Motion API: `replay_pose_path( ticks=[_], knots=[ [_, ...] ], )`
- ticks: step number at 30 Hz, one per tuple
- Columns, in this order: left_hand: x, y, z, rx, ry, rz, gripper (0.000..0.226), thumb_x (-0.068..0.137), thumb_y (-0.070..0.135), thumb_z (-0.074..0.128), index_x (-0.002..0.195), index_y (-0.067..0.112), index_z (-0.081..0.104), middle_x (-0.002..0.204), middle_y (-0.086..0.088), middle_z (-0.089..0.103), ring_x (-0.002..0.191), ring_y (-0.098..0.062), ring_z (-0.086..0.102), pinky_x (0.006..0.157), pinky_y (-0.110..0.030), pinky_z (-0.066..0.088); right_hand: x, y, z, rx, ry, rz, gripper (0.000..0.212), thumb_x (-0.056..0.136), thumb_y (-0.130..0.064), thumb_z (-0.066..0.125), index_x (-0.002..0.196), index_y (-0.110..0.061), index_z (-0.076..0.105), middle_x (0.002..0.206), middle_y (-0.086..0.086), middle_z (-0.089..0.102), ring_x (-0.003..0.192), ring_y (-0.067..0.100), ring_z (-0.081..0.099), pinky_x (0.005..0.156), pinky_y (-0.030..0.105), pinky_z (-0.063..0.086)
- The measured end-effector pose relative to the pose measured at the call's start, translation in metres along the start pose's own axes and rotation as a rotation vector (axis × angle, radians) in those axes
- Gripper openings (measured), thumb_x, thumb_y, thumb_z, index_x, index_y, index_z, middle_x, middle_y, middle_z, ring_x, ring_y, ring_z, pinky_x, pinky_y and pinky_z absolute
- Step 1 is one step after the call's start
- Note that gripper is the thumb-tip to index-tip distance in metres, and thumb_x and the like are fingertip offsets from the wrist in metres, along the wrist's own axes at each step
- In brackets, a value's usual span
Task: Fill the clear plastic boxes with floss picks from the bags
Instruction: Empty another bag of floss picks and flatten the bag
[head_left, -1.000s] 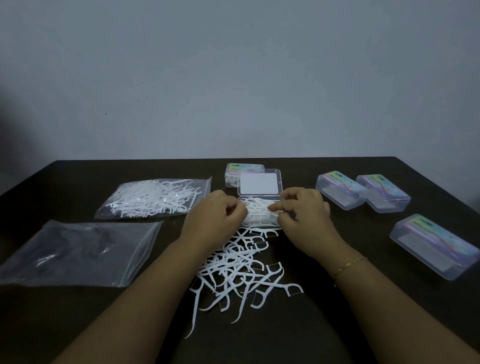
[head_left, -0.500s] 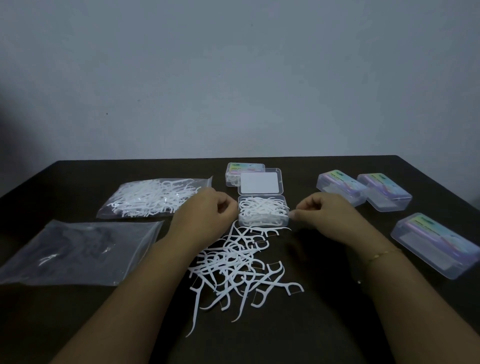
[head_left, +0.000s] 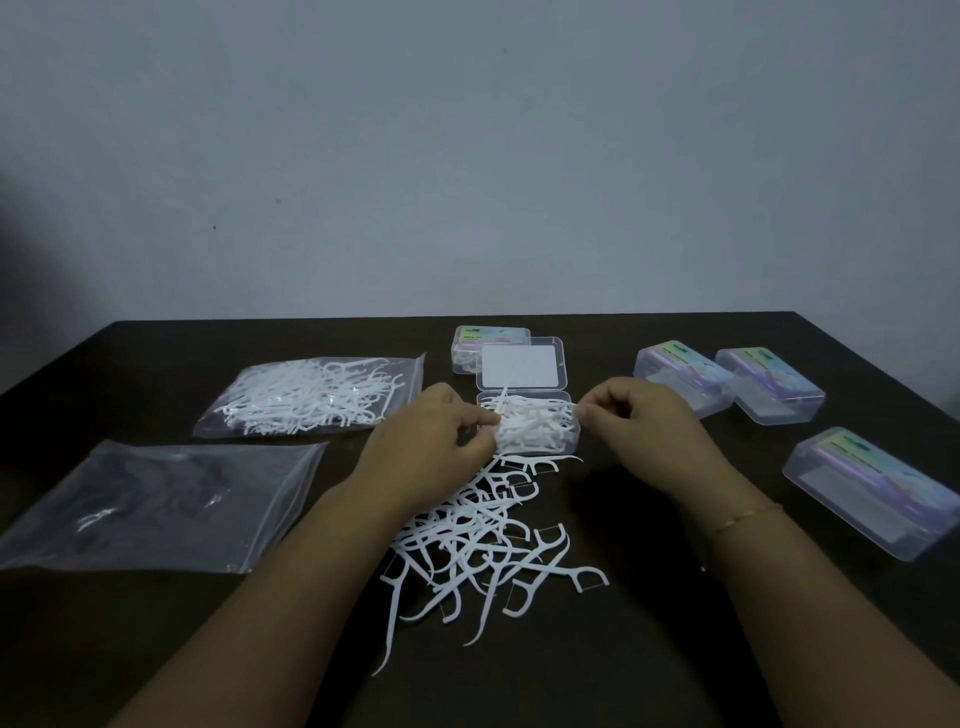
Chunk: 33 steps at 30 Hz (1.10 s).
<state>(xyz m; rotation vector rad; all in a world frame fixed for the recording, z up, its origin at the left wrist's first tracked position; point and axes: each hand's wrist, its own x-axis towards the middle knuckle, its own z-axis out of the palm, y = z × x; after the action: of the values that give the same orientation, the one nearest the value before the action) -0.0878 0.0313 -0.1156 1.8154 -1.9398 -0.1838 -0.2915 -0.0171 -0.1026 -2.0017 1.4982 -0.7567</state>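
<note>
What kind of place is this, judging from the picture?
Probably a home or small workshop packing spot, not a factory: a plain dark table against a bare wall, with a bag of floss picks and small clear plastic boxes being hand-filled.

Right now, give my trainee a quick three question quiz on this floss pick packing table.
1. True or false: the open box between the hands holds floss picks.
2. Which bag looks nearly empty: A, the far bag, or B, the near bag?
3. Fill in: the loose floss picks lie on the ____.

Key: 1 true. 2 B. 3 table.
</note>
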Motion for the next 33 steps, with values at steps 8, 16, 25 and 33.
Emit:
replay_pose_path(
  ticks=[8, 16, 25, 33],
  knots=[
    [0.001, -0.002, 0.004, -0.017, 0.043, -0.040, 0.046, 0.093, 0.047, 0.047, 0.138, 0.036, 0.045, 0.102, 0.013, 0.043, 0.093, -0.006, 0.048, 0.079, -0.027, 0.044, 0.000, 0.003, 0.025, -0.155, 0.163, -0.028, 0.023, 0.095, -0.029, 0.052, 0.109, -0.022, 0.068, 0.101, -0.002, 0.061, 0.085, 0.010, 0.055, 0.080, 0.025, 0.049],
    [0.008, -0.003, 0.017, 0.012, 0.124, -0.052, 0.056, 0.094, 0.056, 0.040, 0.141, 0.027, 0.043, 0.110, 0.014, 0.032, 0.102, -0.004, 0.041, 0.082, -0.026, 0.042, 0.000, 0.003, 0.029, -0.248, 0.120, -0.106, 0.034, 0.097, -0.033, 0.047, 0.129, -0.026, 0.057, 0.102, -0.006, 0.049, 0.093, 0.009, 0.048, 0.081, 0.024, 0.047],
    [0.008, -0.004, 0.017, -0.047, 0.111, -0.049, 0.042, 0.095, 0.049, 0.044, 0.130, 0.028, 0.055, 0.108, 0.012, 0.037, 0.099, -0.005, 0.045, 0.081, -0.026, 0.044, 0.000, 0.003, 0.028, -0.222, 0.081, -0.102, 0.032, 0.096, -0.033, 0.049, 0.125, -0.027, 0.060, 0.105, -0.006, 0.049, 0.095, 0.008, 0.048, 0.082, 0.021, 0.044],
    [0.008, -0.002, 0.018, -0.173, 0.058, -0.040, 0.026, 0.098, 0.032, 0.044, 0.118, 0.032, 0.061, 0.111, 0.010, 0.038, 0.096, -0.004, 0.045, 0.084, -0.027, 0.044, 0.002, 0.005, 0.030, -0.171, 0.041, -0.086, 0.030, 0.096, -0.033, 0.049, 0.122, -0.027, 0.062, 0.109, -0.003, 0.052, 0.094, 0.009, 0.051, 0.083, 0.024, 0.045]
  ],
)
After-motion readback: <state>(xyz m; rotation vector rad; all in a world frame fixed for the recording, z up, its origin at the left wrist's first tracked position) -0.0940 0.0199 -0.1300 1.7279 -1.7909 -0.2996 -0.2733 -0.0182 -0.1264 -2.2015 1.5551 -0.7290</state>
